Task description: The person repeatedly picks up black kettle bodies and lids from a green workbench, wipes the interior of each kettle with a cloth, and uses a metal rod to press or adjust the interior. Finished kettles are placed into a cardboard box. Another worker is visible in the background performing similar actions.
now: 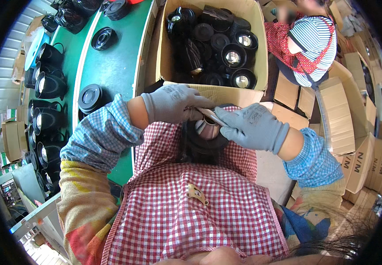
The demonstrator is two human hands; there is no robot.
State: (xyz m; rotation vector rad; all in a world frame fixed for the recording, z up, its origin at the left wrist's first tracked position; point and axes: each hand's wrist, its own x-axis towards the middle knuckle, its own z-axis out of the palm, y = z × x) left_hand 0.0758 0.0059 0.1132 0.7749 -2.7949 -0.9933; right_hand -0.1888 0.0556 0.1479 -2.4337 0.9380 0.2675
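A black pot-like vessel [205,146] with a shiny metal inside rests on my lap, its opening facing up. Above that opening, a thin silvery strip [211,116] runs between my two grey-gloved hands; its exact kind is unclear. My left hand [172,103] is closed, its fingertips pinching the strip's far left end. From the other side, my right hand [253,126] grips the near right end between thumb and fingers. The fingertips partly cover the strip and the vessel's rim.
Beyond my knees stands an open cardboard box [213,90] full of black vessels and lids. At left, a green-topped table [107,62] bears stacked black lids [90,97] and rows of black pots [48,84]. A person in a striped top [317,37] sits at far right among cartons [359,161].
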